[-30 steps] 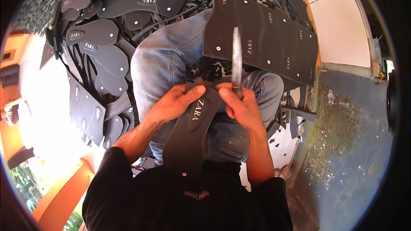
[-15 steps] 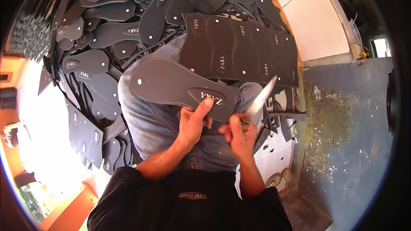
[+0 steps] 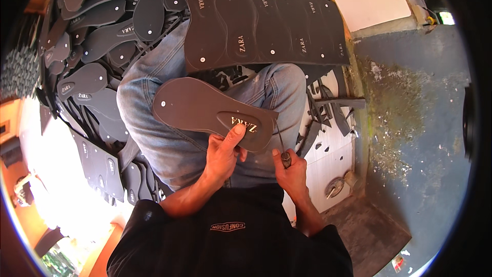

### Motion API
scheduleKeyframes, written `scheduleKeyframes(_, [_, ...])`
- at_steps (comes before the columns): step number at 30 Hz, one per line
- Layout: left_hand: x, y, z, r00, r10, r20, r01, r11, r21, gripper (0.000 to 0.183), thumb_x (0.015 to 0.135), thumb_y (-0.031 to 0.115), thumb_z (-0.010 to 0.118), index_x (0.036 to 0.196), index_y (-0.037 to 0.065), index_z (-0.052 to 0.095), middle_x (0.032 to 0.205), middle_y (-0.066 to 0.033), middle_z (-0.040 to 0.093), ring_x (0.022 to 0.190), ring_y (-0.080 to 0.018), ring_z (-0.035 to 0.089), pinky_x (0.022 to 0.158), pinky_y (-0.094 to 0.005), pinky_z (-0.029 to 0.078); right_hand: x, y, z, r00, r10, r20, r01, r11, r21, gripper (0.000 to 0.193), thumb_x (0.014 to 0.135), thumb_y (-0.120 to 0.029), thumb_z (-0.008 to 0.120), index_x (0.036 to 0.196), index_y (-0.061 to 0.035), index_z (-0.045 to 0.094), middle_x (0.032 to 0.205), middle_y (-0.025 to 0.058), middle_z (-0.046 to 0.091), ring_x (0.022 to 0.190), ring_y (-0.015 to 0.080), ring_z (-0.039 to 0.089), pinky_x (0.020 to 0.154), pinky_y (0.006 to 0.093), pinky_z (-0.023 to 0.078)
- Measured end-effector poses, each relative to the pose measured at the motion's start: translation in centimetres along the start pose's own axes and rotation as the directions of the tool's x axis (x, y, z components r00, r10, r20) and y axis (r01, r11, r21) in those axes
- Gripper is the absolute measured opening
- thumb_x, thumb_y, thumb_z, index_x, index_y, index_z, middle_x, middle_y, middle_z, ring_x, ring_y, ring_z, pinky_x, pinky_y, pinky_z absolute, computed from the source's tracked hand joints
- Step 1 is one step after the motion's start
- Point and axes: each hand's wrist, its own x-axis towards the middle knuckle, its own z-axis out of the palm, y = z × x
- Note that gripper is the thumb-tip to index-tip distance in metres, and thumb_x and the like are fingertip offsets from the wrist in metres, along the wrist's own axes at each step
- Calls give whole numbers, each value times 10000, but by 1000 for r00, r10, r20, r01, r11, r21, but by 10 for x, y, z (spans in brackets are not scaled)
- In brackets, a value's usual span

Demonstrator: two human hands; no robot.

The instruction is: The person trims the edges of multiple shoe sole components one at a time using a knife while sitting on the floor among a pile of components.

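Observation:
Over my lap, my left hand (image 3: 223, 155) grips a dark sandal sole (image 3: 192, 103) near its heel end, thumb on top and fingers beneath. The sole has a raised oval with light lettering at that end and a small white dot at the other. My right hand (image 3: 292, 172) is wrapped round the handle of a knife (image 3: 285, 159). Its blade shows edge-on as a thin line and points up to the right edge of the sole's heel; whether it touches cannot be made out.
A dark sheet (image 3: 264, 31) marked with several sole outlines lies beyond my knees. Loose cut soles (image 3: 102, 13) are heaped at the far left. Black offcuts (image 3: 328, 105) lie on the pale floor at right, beside a blue-grey wall (image 3: 425, 138). A round metal object (image 3: 335, 187) sits near my right forearm.
The knife blade has swung from pointing up and right, clear of the sole, to the sole's heel edge. My left hand keeps its grip on the sole. The view has shifted.

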Motion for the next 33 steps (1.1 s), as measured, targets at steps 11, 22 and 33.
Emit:
scheduleKeyframes(11, [-11,-8,-21,999,-32,-38,36,993,114,245,846,248,662,913,15,626,755,-35,622,513,-78,515,391,-200,373,33,-10,0,975,-104,196,121,990,-76,289,818,-203,617,649,10,518,592,231,557,612,441,565,527,472,443])
scheduleKeyframes(22, [6,109,-28,952,-154,265,-95,672,734,345,809,296,697,970,-2,632,723,-64,625,561,-129,567,518,-272,462,62,-6,28,997,-52,62,44,992,118,294,846,-197,621,706,48,540,522,164,494,465,255,465,503,387,382])
scheduleKeyframes(33, [101,234,-161,518,835,-188,-346,405,846,249,874,167,579,1038,-17,612,858,-78,664,779,-168,636,701,-280,500,63,-17,36,994,-59,96,47,991,126,289,856,-200,618,719,39,531,508,55,424,489,129,384,483,344,335])
